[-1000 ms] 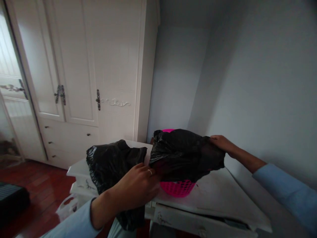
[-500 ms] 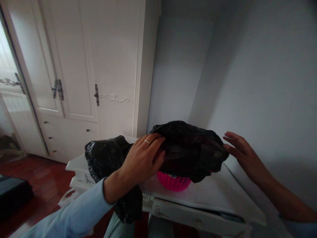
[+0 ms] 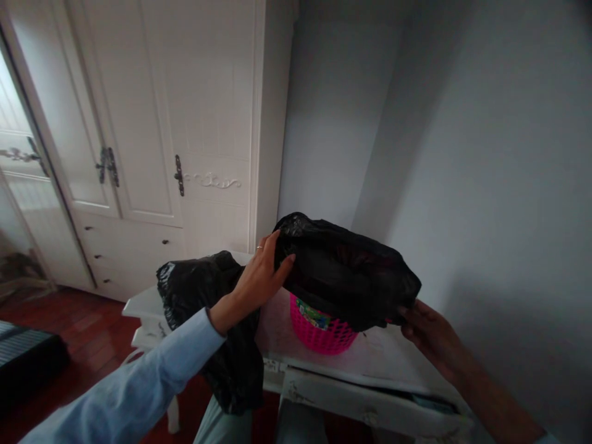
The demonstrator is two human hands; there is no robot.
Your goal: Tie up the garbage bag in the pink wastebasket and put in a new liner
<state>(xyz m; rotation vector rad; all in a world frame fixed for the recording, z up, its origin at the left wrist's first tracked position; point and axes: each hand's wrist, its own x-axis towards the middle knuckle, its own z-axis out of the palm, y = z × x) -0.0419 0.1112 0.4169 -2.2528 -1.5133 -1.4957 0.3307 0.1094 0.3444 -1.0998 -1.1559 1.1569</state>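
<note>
A black plastic bag (image 3: 346,271) lines a pink perforated basket (image 3: 324,336), its upper part folded out over the rim. Its mouth gapes and the inside is dark. At the bag's left edge, my left hand (image 3: 259,274) grips the plastic between thumb and fingers; a ring shows on one finger. My right hand (image 3: 430,330) pinches the bag's lower right edge, with some fingertips hidden by the plastic. A colourful label (image 3: 312,314) shows on the basket's front. More black bags (image 3: 203,283) hang in a bunch over the table's left side, behind my left forearm.
The basket stands on a white table (image 3: 383,357) with a slightly open drawer (image 3: 365,401) on its front. A white wardrobe (image 3: 213,123) stands behind to the left. Grey wall rises on the right. A dark box-like item (image 3: 32,364) lies on the red floor (image 3: 92,327).
My right hand has come down and in to the bag's edge and closed on it. My left hand has shifted left and up along the rim. More of the pink basket shows.
</note>
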